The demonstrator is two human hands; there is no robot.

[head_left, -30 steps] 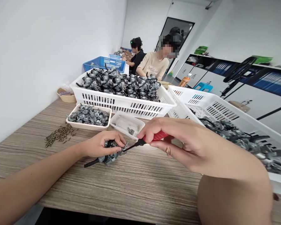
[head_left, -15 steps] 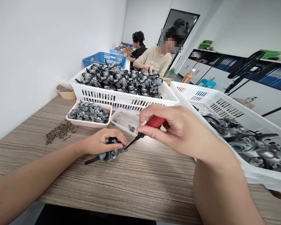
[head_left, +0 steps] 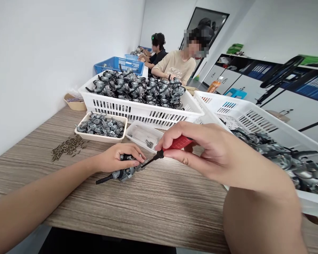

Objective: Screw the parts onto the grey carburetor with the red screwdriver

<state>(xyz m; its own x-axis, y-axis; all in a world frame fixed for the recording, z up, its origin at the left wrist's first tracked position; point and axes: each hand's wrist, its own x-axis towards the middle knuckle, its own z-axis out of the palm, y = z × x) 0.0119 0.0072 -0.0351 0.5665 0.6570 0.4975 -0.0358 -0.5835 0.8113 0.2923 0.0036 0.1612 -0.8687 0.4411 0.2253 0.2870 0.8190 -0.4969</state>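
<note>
Fingers of my left hand (head_left: 113,158) are clamped over the carb (head_left: 124,174), thumb on the near side, the others curled over the top and pressing it to the table (head_left: 137,208). Right thumb and index pinch the screwdriver (head_left: 178,143) around where red handle meets black collar; the rest of the right hand (head_left: 214,151) is bent loosely behind, those fingertips partly hidden. Shaft slants down to the carb's end, beside my left fingertips. Can't tell if the tip is seated in a screw.

Carb lies on the table in front of the clear tray (head_left: 137,140), black hose (head_left: 104,179) sticking out toward the left forearm. Beige tray (head_left: 99,138) of small metal parts behind it, loose screws (head_left: 69,146) heaped to the left, white basket (head_left: 137,113) full of more carbs farther back, second basket (head_left: 254,106) off to the right.

Handling, my guess: carb is metal, stiff, fairly heavy for its size, lumpy enough that it could rock or twist under the driver. I'd hold the solid body, not the hose, which looks bendy. Thin bits at the end look easiest to knock. Red grip looks textured, so little slip.
</note>
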